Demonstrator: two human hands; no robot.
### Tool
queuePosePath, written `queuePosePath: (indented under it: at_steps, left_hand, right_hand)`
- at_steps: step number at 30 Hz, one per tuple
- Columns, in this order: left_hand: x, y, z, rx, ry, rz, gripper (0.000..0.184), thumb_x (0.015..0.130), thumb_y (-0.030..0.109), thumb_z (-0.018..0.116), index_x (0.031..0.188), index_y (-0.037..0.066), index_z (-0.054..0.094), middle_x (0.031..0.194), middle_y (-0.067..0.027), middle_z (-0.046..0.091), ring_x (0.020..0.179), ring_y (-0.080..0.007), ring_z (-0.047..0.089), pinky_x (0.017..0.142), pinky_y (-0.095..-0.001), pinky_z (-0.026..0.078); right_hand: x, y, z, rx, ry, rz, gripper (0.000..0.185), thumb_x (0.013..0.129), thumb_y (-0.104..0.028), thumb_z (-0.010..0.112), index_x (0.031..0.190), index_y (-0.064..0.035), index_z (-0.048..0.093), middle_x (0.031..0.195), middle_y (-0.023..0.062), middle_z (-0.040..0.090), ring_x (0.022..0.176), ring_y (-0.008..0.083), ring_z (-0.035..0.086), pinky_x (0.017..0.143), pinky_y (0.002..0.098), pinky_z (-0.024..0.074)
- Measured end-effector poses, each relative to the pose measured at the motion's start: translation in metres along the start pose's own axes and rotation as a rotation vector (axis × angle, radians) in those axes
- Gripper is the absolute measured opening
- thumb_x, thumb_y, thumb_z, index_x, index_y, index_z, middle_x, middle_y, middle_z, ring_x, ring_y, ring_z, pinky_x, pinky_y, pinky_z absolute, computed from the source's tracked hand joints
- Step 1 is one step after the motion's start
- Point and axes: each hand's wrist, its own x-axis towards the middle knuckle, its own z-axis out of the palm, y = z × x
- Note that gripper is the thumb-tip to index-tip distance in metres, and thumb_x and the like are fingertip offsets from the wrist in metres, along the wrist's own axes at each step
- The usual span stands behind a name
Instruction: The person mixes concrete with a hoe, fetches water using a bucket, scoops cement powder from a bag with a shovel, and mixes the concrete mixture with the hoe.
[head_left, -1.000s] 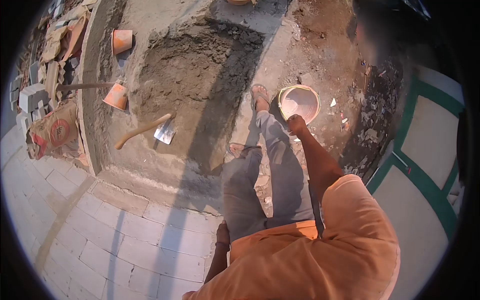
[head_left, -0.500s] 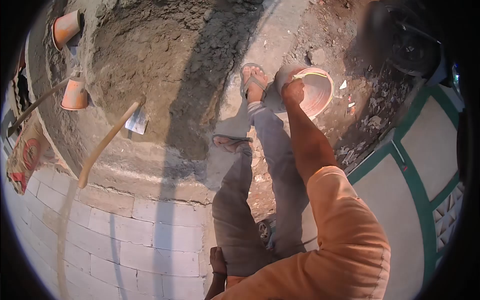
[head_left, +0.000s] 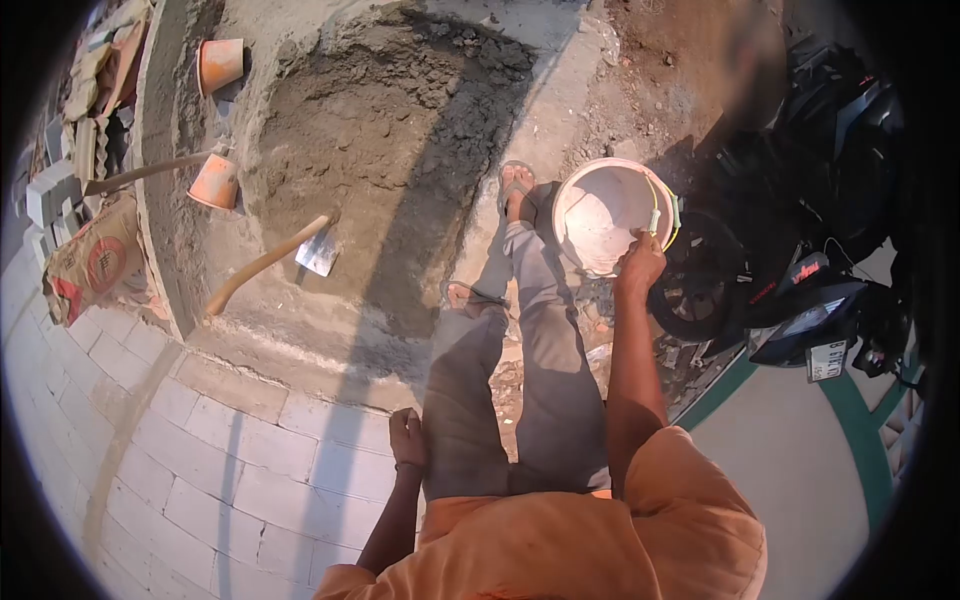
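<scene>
My right hand [head_left: 641, 262] grips the near rim of a pale pink bucket [head_left: 600, 215], just below the white grip of its wire handle. Its open mouth faces me, showing a whitish, stained inside. The bucket is beside my right foot over the rubble strip; whether its base touches the ground is hidden. Beside my left thigh hangs my left hand [head_left: 407, 437], its fingers loosely curled with nothing visible in them. Left of my feet, a hoe [head_left: 268, 262] with a curved wooden handle lies with its metal blade on the grey mortar [head_left: 350, 180].
Two orange buckets [head_left: 214, 182] [head_left: 220, 65] lie by the low wall at left, with a second wooden handle [head_left: 160, 170] near them. A torn cement bag [head_left: 100, 258] is beyond the wall. Parked motorbikes [head_left: 800, 300] stand close at right. Pale block paving [head_left: 240, 450] lies at lower left.
The bucket has moved right and nearer to me, turning so its handle is at right. My right hand has come back with it. My left hand has swung slightly outward from the thigh.
</scene>
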Motion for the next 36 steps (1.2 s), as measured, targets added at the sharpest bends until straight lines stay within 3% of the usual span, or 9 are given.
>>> queuePosePath:
  at_steps: [4,8,11,14,17,20,28,31,36]
  left_hand:
    - [0.089,0.1,0.029,-0.12,-0.03,0.349,0.027,0.094,0.026,0.053,0.095,0.001,0.062,0.088,-0.0123,0.061,0.082,-0.0219,0.058,0.075,-0.0342,0.045]
    - [0.164,0.273,0.064,-0.173,-0.179,0.791,0.021,0.087,0.022,0.06,0.093,0.002,0.063,0.097,-0.0191,0.062,0.089,-0.0361,0.06,0.077,-0.0416,0.048]
    - [0.197,0.371,0.095,-0.152,-0.099,1.064,0.021,0.084,0.023,0.062,0.089,0.003,0.063,0.093,-0.0175,0.064,0.088,-0.0336,0.061,0.078,-0.0395,0.047]
    - [0.196,0.418,0.094,0.111,-0.42,0.911,0.028,0.086,0.027,0.062,0.101,0.004,0.066,0.089,-0.0136,0.065,0.08,-0.023,0.062,0.075,-0.0347,0.049]
    - [0.206,0.402,0.107,-0.133,-0.437,0.827,0.033,0.085,0.033,0.064,0.101,0.004,0.065,0.084,-0.0115,0.065,0.077,-0.0196,0.061,0.074,-0.0338,0.048]
    - [0.212,0.378,0.097,-0.259,-0.377,0.635,0.036,0.084,0.039,0.068,0.088,0.003,0.063,0.079,-0.005,0.064,0.074,-0.0114,0.057,0.069,-0.0293,0.046]
    - [0.241,0.294,0.055,-0.831,-0.705,0.233,0.025,0.084,0.029,0.074,0.073,0.009,0.061,0.069,0.0041,0.059,0.061,-0.0026,0.049,0.053,-0.0226,0.04]
    - [0.231,0.274,0.039,-0.923,-0.554,0.155,0.024,0.085,0.027,0.073,0.075,0.009,0.061,0.071,0.0041,0.059,0.062,-0.0027,0.049,0.054,-0.0224,0.04]
    - [0.23,0.246,0.073,-1.038,-0.212,0.169,0.032,0.082,0.033,0.075,0.077,0.005,0.061,0.07,0.0017,0.058,0.067,-0.0057,0.05,0.06,-0.0247,0.043]
  right_hand:
    - [-0.064,-0.044,-0.038,0.148,-0.145,-0.022,0.033,0.093,-0.029,0.053,0.075,-0.0016,0.059,0.052,-0.0054,0.034,0.043,0.0051,0.031,0.043,0.0251,0.0269]
    - [-0.102,-0.05,-0.068,0.184,-0.237,-0.127,0.038,0.093,-0.032,0.051,0.071,-0.0022,0.056,0.052,-0.0048,0.036,0.043,0.0063,0.031,0.044,0.026,0.0268]
    - [-0.12,-0.054,-0.075,0.073,-0.286,-0.279,0.041,0.094,-0.033,0.05,0.067,-0.002,0.055,0.052,-0.0029,0.039,0.044,0.0092,0.036,0.044,0.0287,0.0285]
    - [-0.121,-0.06,-0.077,-0.134,-0.311,-0.482,0.043,0.093,-0.031,0.05,0.063,-0.0003,0.052,0.052,0.0012,0.042,0.045,0.0125,0.04,0.045,0.0312,0.0303]
    - [-0.112,-0.071,-0.075,-0.258,-0.442,-0.583,0.044,0.091,-0.029,0.05,0.06,0.0014,0.049,0.051,0.0088,0.044,0.044,0.0181,0.044,0.046,0.034,0.0325]
    - [-0.102,-0.08,-0.067,-0.327,-0.57,-0.673,0.052,0.094,-0.039,0.049,0.058,-0.0014,0.049,0.049,0.004,0.044,0.042,0.0136,0.044,0.042,0.0305,0.0312]
    - [-0.077,-0.133,-0.034,-0.509,-1.011,-0.762,0.05,0.089,-0.035,0.058,0.055,-0.0022,0.044,0.047,0.0063,0.041,0.043,0.017,0.041,0.044,0.0336,0.0311]
    - [-0.089,-0.157,-0.01,-0.626,-1.217,-0.862,0.044,0.086,-0.031,0.06,0.058,-0.0018,0.044,0.047,0.0108,0.035,0.042,0.0211,0.041,0.045,0.0368,0.032]
    - [-0.092,-0.16,0.028,-0.711,-1.258,-0.583,0.038,0.086,-0.03,0.061,0.064,0.0011,0.056,0.049,0.0094,0.048,0.044,0.019,0.048,0.046,0.0339,0.0375]
